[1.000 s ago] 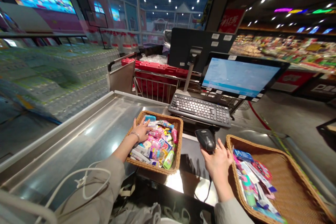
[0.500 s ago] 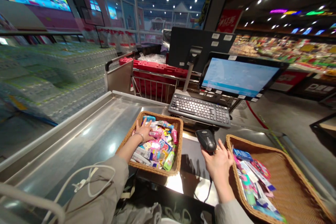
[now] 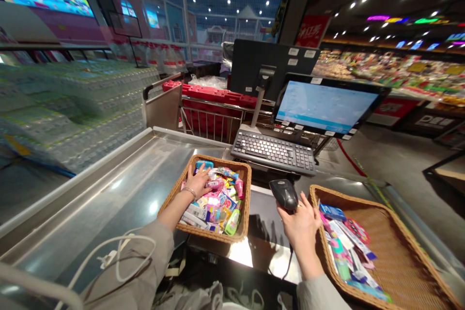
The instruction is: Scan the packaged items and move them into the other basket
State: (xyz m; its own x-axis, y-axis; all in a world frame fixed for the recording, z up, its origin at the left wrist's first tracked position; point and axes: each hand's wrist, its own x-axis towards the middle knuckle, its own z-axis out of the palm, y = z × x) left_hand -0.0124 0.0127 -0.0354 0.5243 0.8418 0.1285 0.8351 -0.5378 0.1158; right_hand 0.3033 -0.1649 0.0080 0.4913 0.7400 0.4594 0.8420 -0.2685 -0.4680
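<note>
My left hand (image 3: 198, 181) reaches into the left wicker basket (image 3: 248, 203), its fingers spread over a heap of small colourful packaged goods (image 3: 221, 201). A blue packet (image 3: 204, 164) lies just beyond my fingertips. In my right hand (image 3: 300, 223) is a black barcode scanner (image 3: 284, 194), held above the counter between the two baskets. The scanner's cable hangs below my wrist. Beside that hand stands the right wicker basket (image 3: 403, 252), with packaged items (image 3: 348, 247) gathered along its left side.
A black keyboard (image 3: 274, 150) and a lit monitor (image 3: 327, 104) stand behind the baskets. The metal counter (image 3: 119, 193) stretches to the left, with a white cable (image 3: 109, 240) over my left sleeve. A shopping cart (image 3: 209, 118) is behind the counter.
The whole view has shifted slightly. My left hand stays spread on the goods in the left basket, and my right hand keeps the scanner in nearly the same place.
</note>
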